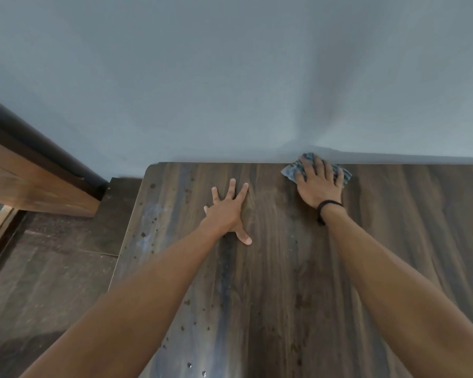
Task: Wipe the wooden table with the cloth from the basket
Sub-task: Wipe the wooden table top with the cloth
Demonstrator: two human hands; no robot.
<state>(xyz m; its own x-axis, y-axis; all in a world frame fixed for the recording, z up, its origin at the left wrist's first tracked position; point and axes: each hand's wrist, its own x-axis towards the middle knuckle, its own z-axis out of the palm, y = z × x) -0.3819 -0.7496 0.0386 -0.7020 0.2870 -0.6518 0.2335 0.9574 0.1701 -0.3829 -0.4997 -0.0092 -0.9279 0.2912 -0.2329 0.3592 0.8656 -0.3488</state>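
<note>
Right hand (318,184) lies palm down on the cloth (291,170), fingers spread and nearly straight, pressing it flat rather than gripping it. The cloth sits at the far edge of the bench (284,296), right where the bench meets the wall (230,77). It is a small crumpled piece of blue-grey mottled fabric, and its corners stick out on both sides of the hand. A dark band (328,207) circles the right wrist.

Left hand (227,211) rests flat on the bench nearer its far left corner, fingers splayed, thumb pointing back toward the person, holding nothing.

The bench top is dark brown wood with long streaky grain running from the near side to the far side, and its far left corner is rounded. Pale, dusty-looking smears run along its left part, and small dark spots are scattered down the same side. A few bright droplets or specks show near the bench's near left edge.

Behind the bench the wall is plain, matte grey-blue. Left of the bench lies a dark wood-patterned floor (52,268), speckled with light dust. Further left of the bench a brown wooden frame (33,181) with a dark rounded top edge slants down to the floor.
</note>
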